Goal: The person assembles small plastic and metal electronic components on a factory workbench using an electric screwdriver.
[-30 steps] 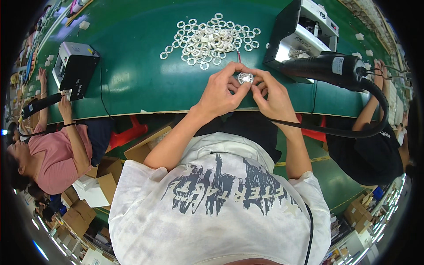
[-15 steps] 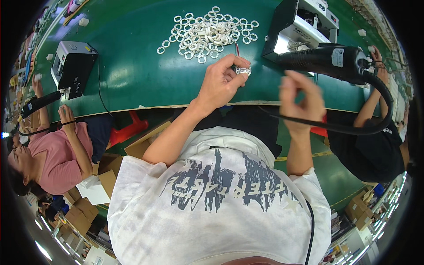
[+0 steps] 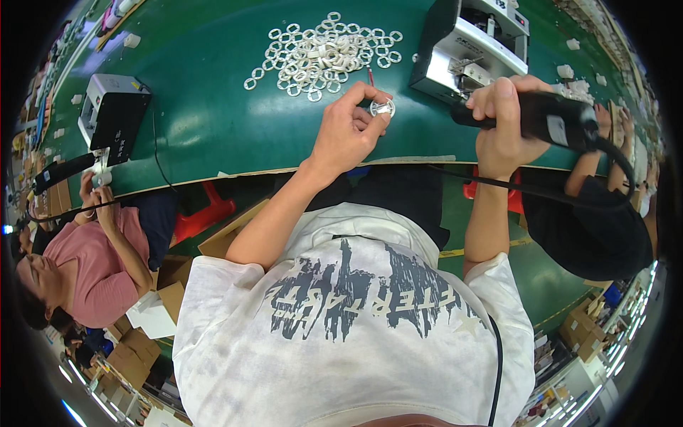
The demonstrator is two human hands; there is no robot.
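Head view, looking down: we sit at a green tabletop [image 3: 213,121] with both forearms reaching up from the lower edge. Our left hand [image 3: 348,132] pinches a small white ring [image 3: 382,108] between thumb and fingertips, holding it just above the tabletop near its front edge. Our right hand [image 3: 501,124] is clenched around the handle of a black electric screwdriver [image 3: 541,117], which lies roughly level, its tip end pointing left toward the ring but clearly apart from it. A black cable [image 3: 605,185] runs from the tool's rear and loops down to the right.

Beyond the left hand lies a loose pile of white rings [image 3: 320,53], spread flat on the tabletop, with a thin red stick [image 3: 371,75] lying between the pile and the ring we hold. Behind the right hand stands a grey and black machine [image 3: 469,50], close to the screwdriver's tip. Far to the left on the tabletop sits a second box-shaped device [image 3: 112,114], grey on top with a black front.

At the left edge, a person in a pink shirt [image 3: 99,263] works at the same tabletop, holding another black tool [image 3: 60,171]. At the right, a person in a black top [image 3: 590,228] sits close by, an arm raised toward the tabletop. Cardboard boxes [image 3: 171,292] lie on the floor beneath.
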